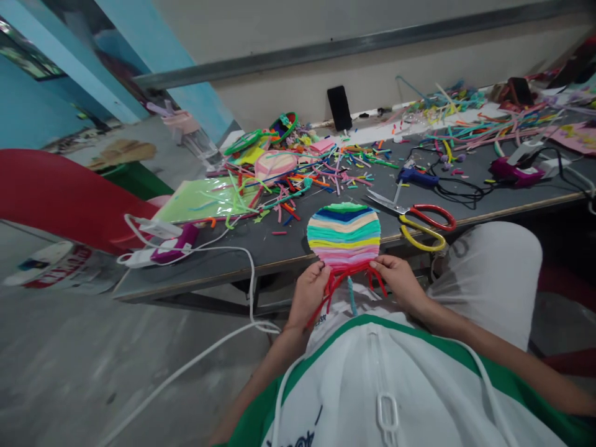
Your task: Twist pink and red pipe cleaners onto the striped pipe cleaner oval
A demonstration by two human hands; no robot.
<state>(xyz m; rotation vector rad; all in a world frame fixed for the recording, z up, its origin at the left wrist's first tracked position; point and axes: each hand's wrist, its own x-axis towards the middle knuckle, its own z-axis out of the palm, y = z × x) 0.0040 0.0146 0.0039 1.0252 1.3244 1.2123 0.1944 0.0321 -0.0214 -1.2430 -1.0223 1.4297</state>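
Note:
Between my two hands is a round disc [344,231] striped with pipe cleaners in green, blue, cream, teal, yellow, pink and lilac. Red pipe cleaners [350,270] cross its near edge, their loose ends hanging down. My left hand [311,287] is closed on the red strands at the disc's lower left. At the lower right, my right hand [395,277] pinches the red strands between thumb and finger. A light blue strand [351,297] hangs under the disc. Just beyond my right hand, scissors [426,225] with red and yellow handles lie at the table's edge, blades apart.
Cut pipe cleaner pieces [326,177] litter the dark table [233,251]. A blue glue gun [419,177] with a black cord lies behind the scissors. A phone [339,108] leans on the wall. A white cable [252,279] hangs off the left edge near a red chair [60,198].

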